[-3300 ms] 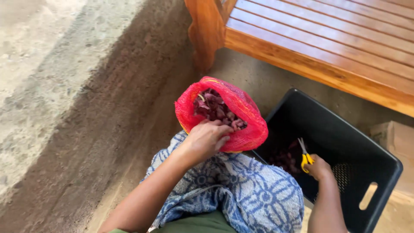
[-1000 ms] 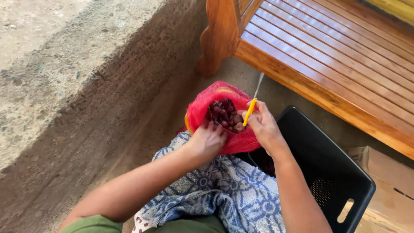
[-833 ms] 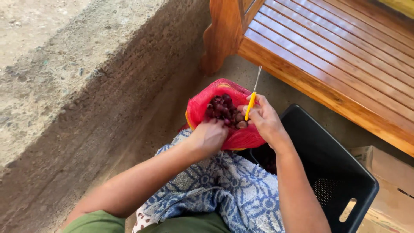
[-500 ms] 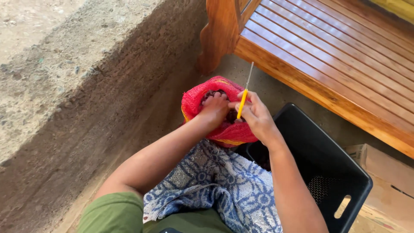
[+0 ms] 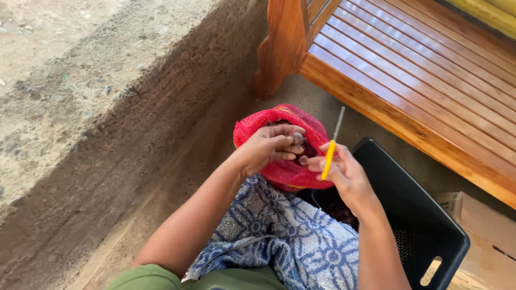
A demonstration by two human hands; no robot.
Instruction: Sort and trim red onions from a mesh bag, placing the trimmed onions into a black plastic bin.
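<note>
Much of the red mesh sack [image 5: 285, 172] is hidden: its mouth is covered by the left hand [image 5: 266, 150], and only a sliver of dark, reddish-brown contents can be glimpsed between the fingers. What those contents are cannot be made out with certainty. A small pale-tipped piece [image 5: 298, 138] is seen pinched at the left fingertips, right over the sack's opening; its kind cannot be told. The lower part of the sack is concealed behind the blue patterned cloth [image 5: 290, 241] spread over the lap.

The left fingers are curled and pressed together around that small piece. The right hand [image 5: 344, 174] is closed around a yellow-handled knife [image 5: 329, 151], its thin grey blade pointed up and away; the handle is partly buried in the grip, and the thumb is laid along it. The right fingertips are brought just beside the left ones, nearly touching, above the sack's rim.

The black plastic crate [image 5: 408, 215] is cut off by the right forearm and the frame's lower edge; dark items inside it are barely seen. A cardboard box [image 5: 478, 225] is clipped at the right edge. The slatted wooden bench [image 5: 419, 70] runs out of the top of the picture, with one leg planted beside the earthen step [image 5: 134, 123].
</note>
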